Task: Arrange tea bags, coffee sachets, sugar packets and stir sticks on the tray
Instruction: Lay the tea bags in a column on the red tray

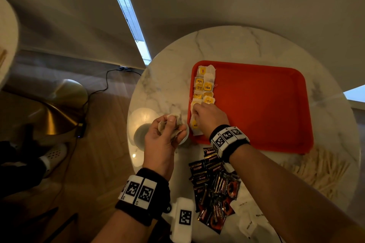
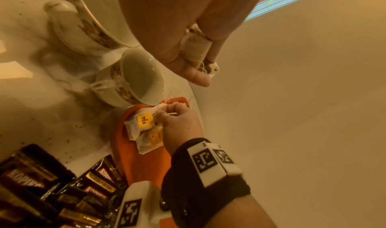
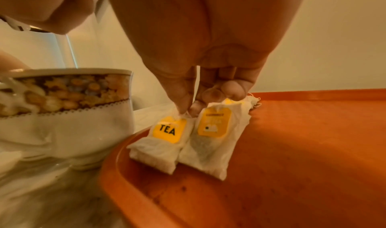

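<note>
While tea bags (image 1: 203,89) already fill two columns along the red tray's (image 1: 260,104) left edge | right hand (image 1: 209,116) pinches the nearest bag (image 3: 167,132) by its top, on the tray | left hand (image 1: 166,134) grips spare bags (image 1: 173,122) above the cup (image 2: 137,78) | coffee sachets (image 1: 215,187), stir sticks (image 1: 320,171), white packets (image 1: 248,221) lie on the table, unplaced | judged roughly one quarter done.

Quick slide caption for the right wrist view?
Right hand pinches a tea bag on the orange tray beside a cup.
</note>
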A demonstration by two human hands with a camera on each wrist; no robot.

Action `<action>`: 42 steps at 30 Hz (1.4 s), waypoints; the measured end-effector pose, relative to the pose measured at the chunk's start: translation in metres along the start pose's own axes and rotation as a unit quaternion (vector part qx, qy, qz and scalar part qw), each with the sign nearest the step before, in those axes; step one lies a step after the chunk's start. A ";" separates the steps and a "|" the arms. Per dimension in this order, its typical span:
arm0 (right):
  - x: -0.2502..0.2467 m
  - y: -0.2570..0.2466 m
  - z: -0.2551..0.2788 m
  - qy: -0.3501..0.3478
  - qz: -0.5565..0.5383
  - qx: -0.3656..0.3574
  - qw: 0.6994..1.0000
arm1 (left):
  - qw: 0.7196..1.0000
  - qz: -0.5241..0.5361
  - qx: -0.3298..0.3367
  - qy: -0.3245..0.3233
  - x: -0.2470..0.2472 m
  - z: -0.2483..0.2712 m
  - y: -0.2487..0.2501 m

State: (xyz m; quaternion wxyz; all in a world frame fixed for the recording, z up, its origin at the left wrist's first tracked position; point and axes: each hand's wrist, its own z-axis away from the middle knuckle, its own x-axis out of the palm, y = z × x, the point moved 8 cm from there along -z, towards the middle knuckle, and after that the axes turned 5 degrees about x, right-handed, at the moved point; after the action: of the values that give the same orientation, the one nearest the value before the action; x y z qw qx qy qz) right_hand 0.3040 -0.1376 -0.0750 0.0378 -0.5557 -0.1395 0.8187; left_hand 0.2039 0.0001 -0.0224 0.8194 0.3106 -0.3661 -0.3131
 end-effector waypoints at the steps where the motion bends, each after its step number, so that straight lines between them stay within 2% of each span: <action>1: -0.002 0.000 -0.001 0.005 0.001 0.001 1.000 | 1.000 -0.002 0.000 -0.002 0.000 0.000 0.000; 5: -0.006 0.005 -0.002 0.003 -0.039 0.012 0.999 | 1.000 -0.003 0.001 -0.006 0.000 0.000 0.001; 8: -0.005 0.009 0.006 -0.010 -0.054 -0.011 0.998 | 1.000 -0.004 0.004 -0.004 -0.001 -0.002 0.001; 13: 0.015 0.008 0.016 -0.050 0.070 -0.052 0.995 | 1.000 -0.006 0.003 -0.001 0.000 -0.002 0.001; 20: 0.009 0.007 0.011 -0.004 0.050 -0.031 0.998 | 0.999 -0.038 -0.010 -0.022 0.011 0.003 -0.003; 22: -0.008 0.007 0.020 0.017 -0.010 -0.023 1.000 | 0.998 -0.051 -0.013 -0.027 0.014 0.004 -0.003; 24: -0.034 0.008 0.035 0.052 -0.127 -0.018 0.990 | 0.997 -0.061 -0.015 -0.033 0.017 0.004 -0.004; 26: -0.061 0.005 0.054 0.069 -0.268 -0.028 0.961 | 0.996 -0.074 -0.014 -0.039 0.021 0.002 -0.007; 28: -0.079 0.000 0.071 0.044 -0.381 -0.041 0.923 | 0.995 -0.090 -0.015 -0.049 0.028 0.002 -0.009; 29: -0.083 -0.003 0.077 0.025 -0.405 -0.053 0.913 | 0.994 -0.096 -0.015 -0.055 0.031 0.003 -0.011; 31: -0.086 -0.003 0.082 0.014 -0.398 -0.079 0.914 | 0.992 -0.101 -0.019 -0.070 0.039 0.004 -0.014; 34: -0.089 0.008 0.081 0.047 -0.387 -0.065 0.919 | 0.988 -0.108 -0.032 -0.102 0.049 0.007 -0.017; 37: -0.090 0.021 0.082 0.056 -0.426 -0.035 0.902 | 0.984 -0.104 -0.054 -0.137 0.054 0.010 -0.024; 42: -0.089 0.030 0.091 0.049 -0.502 -0.024 0.863 | 0.983 -0.101 -0.063 -0.143 0.055 0.010 -0.028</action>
State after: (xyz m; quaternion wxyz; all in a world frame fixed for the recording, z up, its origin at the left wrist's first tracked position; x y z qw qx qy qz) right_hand 0.2572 -0.2029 0.0279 0.4376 -0.4503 -0.4172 0.6571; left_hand 0.2173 -0.0609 -0.0151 0.7409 0.2460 -0.4257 -0.4575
